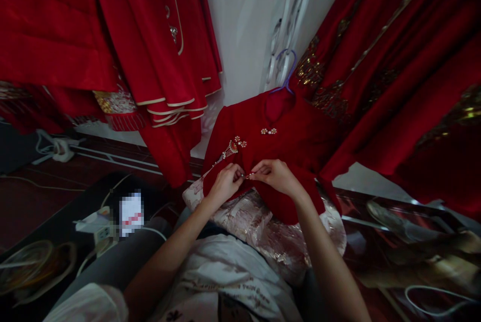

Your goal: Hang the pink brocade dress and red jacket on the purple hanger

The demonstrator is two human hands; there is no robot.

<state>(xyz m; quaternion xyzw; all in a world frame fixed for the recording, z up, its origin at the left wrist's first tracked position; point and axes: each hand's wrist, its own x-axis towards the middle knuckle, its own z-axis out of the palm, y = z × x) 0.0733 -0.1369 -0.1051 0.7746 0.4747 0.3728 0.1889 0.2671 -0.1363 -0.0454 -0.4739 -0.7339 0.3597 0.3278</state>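
Observation:
A red jacket (248,116) lies tilted across my lap on a purple hanger (288,76). Between my fingertips, near the jacket's lower edge, is a small beaded fastener (247,177). My left hand (227,183) pinches its left end, and my right hand (277,177) pinches the right end, the two hands a short gap apart. Higher on the jacket sit a matching beaded fastener (268,131) and a tasselled ornament (232,147). Shiny pale pink fabric (259,217) is spread under the jacket. My fingers partly cover the fastener, so its fine detail is unclear.
Red garments with pale trim (150,36) hang at the left. More red garments with gold decoration (379,61) hang at the right, close to the jacket. A dark surface at the lower left bears a power socket (104,234), cables and a coil (26,262). White hangers (296,11) are behind.

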